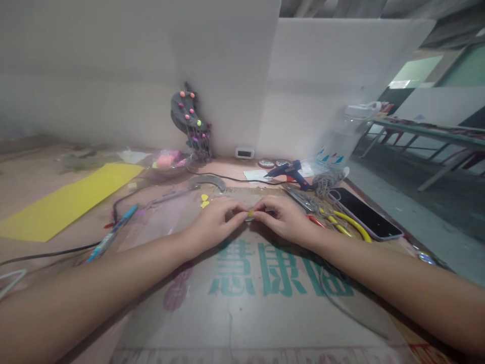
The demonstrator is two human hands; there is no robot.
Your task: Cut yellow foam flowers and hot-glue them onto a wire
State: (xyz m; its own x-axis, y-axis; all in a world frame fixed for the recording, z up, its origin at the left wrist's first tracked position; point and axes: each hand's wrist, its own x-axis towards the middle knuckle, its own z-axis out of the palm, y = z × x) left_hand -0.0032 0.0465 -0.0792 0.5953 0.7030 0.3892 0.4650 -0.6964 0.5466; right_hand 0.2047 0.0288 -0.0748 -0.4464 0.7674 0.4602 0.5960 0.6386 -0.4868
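My left hand [216,220] and my right hand [282,216] meet fingertip to fingertip over a flattened cardboard sheet [261,298] with green printed characters. Both pinch a tiny yellow piece [250,214] between thumb and fingers. Two more small yellow cut-outs [204,200] lie on the cardboard just beyond my left hand. Both forearms rest across the sheet.
A yellow paper sheet [68,199] lies at the left, with a blue pen [113,230] nearer. A blue glue gun [290,172], grey cord bundle [328,182], yellow-handled pliers [346,222] and a phone [366,213] lie at the right. A dark beaded ornament [191,121] stands by the wall.
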